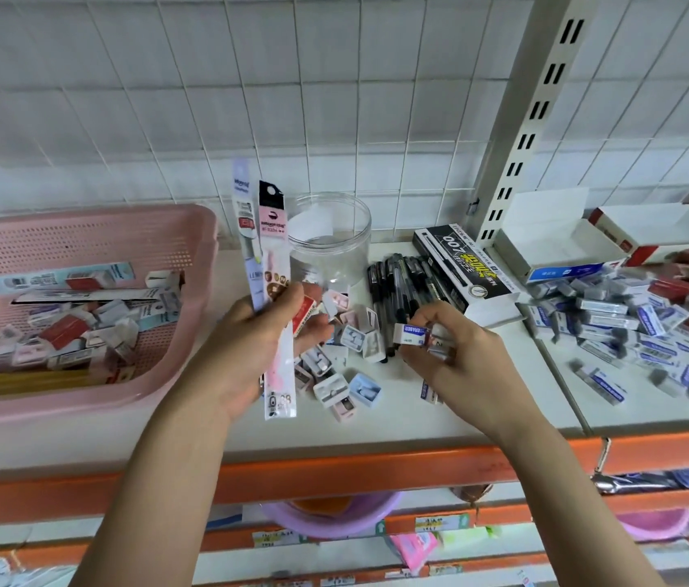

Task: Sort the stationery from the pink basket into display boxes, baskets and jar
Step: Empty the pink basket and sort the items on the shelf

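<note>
The right hand point(448, 345) pinches an eraser point(409, 335) whose pile point(647, 328) lies off to its right, while the left hand point(266, 332) grips 2 upright packets point(268, 264), long axes vertical, with the jar point(332, 239) just beyond them

1. A wall of pale square tiles point(165, 78) with thin grout lines fills the upper half of the view.
2. A white slotted metal upright point(537, 116) leans across the tiles at the right.
3. A white shelf top point(376, 434) runs across the middle, edged by an orange front rail point(334, 476).
4. Below it, lower orange-edged shelves point(419, 527) carry small price labels.
5. The light is soft and even.
</note>
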`<action>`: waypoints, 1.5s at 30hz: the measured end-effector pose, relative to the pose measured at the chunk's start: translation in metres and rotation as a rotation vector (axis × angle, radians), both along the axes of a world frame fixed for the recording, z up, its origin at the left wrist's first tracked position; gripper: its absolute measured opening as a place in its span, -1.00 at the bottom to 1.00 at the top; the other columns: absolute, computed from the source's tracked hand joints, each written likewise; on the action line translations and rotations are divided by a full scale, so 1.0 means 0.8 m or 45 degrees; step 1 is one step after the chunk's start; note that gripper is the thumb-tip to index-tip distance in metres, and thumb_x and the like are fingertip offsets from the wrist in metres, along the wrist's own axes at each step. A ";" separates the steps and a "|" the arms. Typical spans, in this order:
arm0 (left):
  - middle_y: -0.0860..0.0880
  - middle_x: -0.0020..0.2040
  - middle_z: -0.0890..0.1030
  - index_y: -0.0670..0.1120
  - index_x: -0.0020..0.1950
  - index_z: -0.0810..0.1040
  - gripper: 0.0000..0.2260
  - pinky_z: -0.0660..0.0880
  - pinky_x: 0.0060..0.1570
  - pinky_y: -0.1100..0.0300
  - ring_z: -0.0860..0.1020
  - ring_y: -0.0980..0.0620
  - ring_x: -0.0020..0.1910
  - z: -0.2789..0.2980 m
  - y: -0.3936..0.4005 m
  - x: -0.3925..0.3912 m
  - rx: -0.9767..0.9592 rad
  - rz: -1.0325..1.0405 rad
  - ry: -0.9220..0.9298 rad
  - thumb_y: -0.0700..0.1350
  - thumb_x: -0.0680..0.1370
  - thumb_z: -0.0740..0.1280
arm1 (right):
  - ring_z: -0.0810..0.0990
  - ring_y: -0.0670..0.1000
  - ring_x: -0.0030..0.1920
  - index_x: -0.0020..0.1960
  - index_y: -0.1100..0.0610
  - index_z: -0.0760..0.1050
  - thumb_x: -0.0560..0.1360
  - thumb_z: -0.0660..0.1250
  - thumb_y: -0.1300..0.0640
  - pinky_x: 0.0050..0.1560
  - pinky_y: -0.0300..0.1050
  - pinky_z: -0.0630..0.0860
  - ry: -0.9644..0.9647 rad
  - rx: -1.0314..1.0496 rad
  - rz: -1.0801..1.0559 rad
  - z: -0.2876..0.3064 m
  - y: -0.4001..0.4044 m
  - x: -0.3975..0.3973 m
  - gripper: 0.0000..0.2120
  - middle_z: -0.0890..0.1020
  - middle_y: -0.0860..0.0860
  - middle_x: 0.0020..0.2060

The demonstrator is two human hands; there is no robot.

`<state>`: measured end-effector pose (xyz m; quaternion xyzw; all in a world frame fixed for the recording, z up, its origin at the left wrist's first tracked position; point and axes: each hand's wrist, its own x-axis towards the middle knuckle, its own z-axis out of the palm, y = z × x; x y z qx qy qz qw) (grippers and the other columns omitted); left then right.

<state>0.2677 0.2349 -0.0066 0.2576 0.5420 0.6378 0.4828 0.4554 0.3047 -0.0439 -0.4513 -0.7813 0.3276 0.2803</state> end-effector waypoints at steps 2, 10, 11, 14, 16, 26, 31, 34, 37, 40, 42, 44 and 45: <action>-0.08 -0.19 0.66 -0.07 -0.22 0.63 -0.71 0.62 -0.20 0.17 0.64 0.00 -0.29 0.002 -0.001 0.010 0.046 -0.021 -0.115 -0.20 0.60 0.18 | 0.51 -0.12 -0.39 -0.11 -0.05 0.44 0.44 0.37 0.15 -0.28 -0.18 0.44 -0.017 0.057 -0.014 -0.001 -0.001 0.007 -0.85 0.60 -0.04 -0.43; -0.04 -0.15 0.68 -0.09 -0.03 0.50 -0.67 0.34 -0.56 0.36 0.42 0.12 -0.54 -0.006 0.025 0.066 -0.109 -0.115 0.063 0.15 0.43 0.24 | 0.46 -0.10 -0.44 -0.09 -0.06 0.44 0.43 0.37 0.14 -0.31 -0.19 0.40 -0.010 0.119 -0.014 0.008 0.021 0.068 -0.85 0.57 -0.08 -0.41; -0.03 -0.17 0.67 -0.10 -0.04 0.51 -0.66 0.34 -0.56 0.36 0.41 0.13 -0.55 -0.006 0.030 0.074 -0.107 -0.074 0.109 0.14 0.40 0.26 | 0.45 -0.11 -0.44 -0.08 -0.05 0.44 0.43 0.37 0.15 -0.30 -0.18 0.39 -0.020 0.128 0.004 0.008 0.027 0.077 -0.85 0.56 -0.09 -0.40; -0.03 -0.19 0.63 -0.18 0.02 0.53 -0.72 0.36 -0.59 0.35 0.43 0.15 -0.58 -0.012 0.043 0.083 -0.098 0.122 0.254 0.02 0.49 0.31 | 0.44 -0.15 -0.46 -0.05 -0.01 0.46 0.44 0.37 0.16 -0.30 -0.19 0.38 -0.027 0.115 0.062 0.012 0.042 0.104 -0.86 0.56 -0.08 -0.40; 0.00 -0.21 0.63 -0.14 -0.03 0.56 -0.80 0.41 -0.54 0.30 0.49 0.14 -0.57 -0.021 0.048 0.074 -0.153 0.258 0.478 -0.01 0.55 0.29 | 0.45 -0.21 -0.48 -0.04 0.01 0.47 0.44 0.37 0.17 -0.36 -0.33 0.34 -0.009 0.112 0.098 0.014 0.049 0.113 -0.86 0.54 -0.10 -0.45; 0.04 -0.19 0.62 -0.04 0.08 0.52 -0.83 0.35 -0.57 0.28 0.42 0.15 -0.56 -0.024 0.032 0.048 -0.116 0.370 0.610 -0.01 0.61 0.19 | 0.41 -0.12 -0.40 -0.06 -0.01 0.45 0.43 0.37 0.18 -0.31 -0.24 0.33 -0.012 0.142 0.271 0.004 0.053 0.070 -0.84 0.52 -0.11 -0.33; 0.04 -0.34 0.51 -0.07 -0.13 0.49 -0.70 0.25 -0.56 0.29 0.33 0.18 -0.57 -0.020 0.014 0.053 -0.170 0.245 0.654 0.10 0.60 0.12 | 0.46 -0.25 -0.41 -0.10 -0.06 0.41 0.42 0.38 0.18 -0.35 -0.46 0.31 -0.001 0.175 0.229 0.001 0.040 0.041 -0.80 0.51 -0.15 -0.38; 0.10 -0.40 0.48 0.01 -0.24 0.44 -0.72 0.26 -0.45 0.21 0.36 0.20 -0.54 -0.025 0.015 0.057 -0.201 0.121 0.988 0.12 0.58 0.14 | 0.48 -0.17 -0.47 -0.10 -0.07 0.40 0.41 0.37 0.21 -0.36 -0.34 0.40 0.005 0.155 0.179 -0.001 0.034 0.035 -0.77 0.52 -0.12 -0.38; 0.03 -0.27 0.53 0.06 -0.20 0.42 -0.82 0.37 -0.45 0.24 0.41 0.18 -0.51 -0.023 0.027 0.070 -0.100 0.044 1.067 0.00 0.60 0.18 | 0.52 -0.05 -0.46 -0.09 -0.08 0.41 0.40 0.34 0.21 -0.33 -0.11 0.46 -0.013 0.151 0.106 -0.002 0.031 0.049 -0.77 0.58 -0.03 -0.35; -0.03 -0.21 0.53 0.00 -0.09 0.46 -0.88 0.49 -0.50 0.27 0.50 0.13 -0.52 -0.015 0.045 0.099 -0.025 -0.012 0.774 -0.05 0.60 0.17 | 0.49 -0.04 -0.47 -0.10 -0.10 0.38 0.39 0.32 0.22 -0.32 -0.11 0.42 -0.056 0.178 0.005 0.004 0.038 0.086 -0.75 0.55 -0.04 -0.40; -0.01 -0.24 0.54 -0.10 -0.07 0.47 -0.84 0.44 -0.58 0.27 0.48 0.12 -0.57 -0.013 0.059 0.124 -0.032 -0.032 0.764 -0.05 0.60 0.18 | 0.47 -0.10 -0.49 -0.09 -0.08 0.38 0.39 0.32 0.24 -0.36 -0.20 0.39 -0.026 0.162 -0.049 0.007 0.048 0.119 -0.75 0.53 -0.08 -0.47; 0.07 -0.41 0.53 -0.10 -0.18 0.48 -0.77 0.31 -0.58 0.30 0.38 0.18 -0.62 -0.016 0.075 0.153 -0.040 -0.052 0.952 -0.02 0.60 0.18 | 0.48 -0.12 -0.48 -0.07 -0.06 0.39 0.40 0.32 0.24 -0.40 -0.24 0.37 -0.007 0.171 -0.079 0.010 0.059 0.153 -0.76 0.53 -0.12 -0.46; 0.11 -0.51 0.49 -0.07 -0.25 0.46 -0.74 0.27 -0.55 0.30 0.34 0.21 -0.64 -0.018 0.084 0.171 -0.037 -0.061 1.020 -0.01 0.60 0.19 | 0.49 -0.10 -0.46 -0.06 -0.07 0.39 0.41 0.33 0.23 -0.41 -0.22 0.35 -0.005 0.184 -0.089 0.009 0.066 0.171 -0.75 0.53 -0.15 -0.43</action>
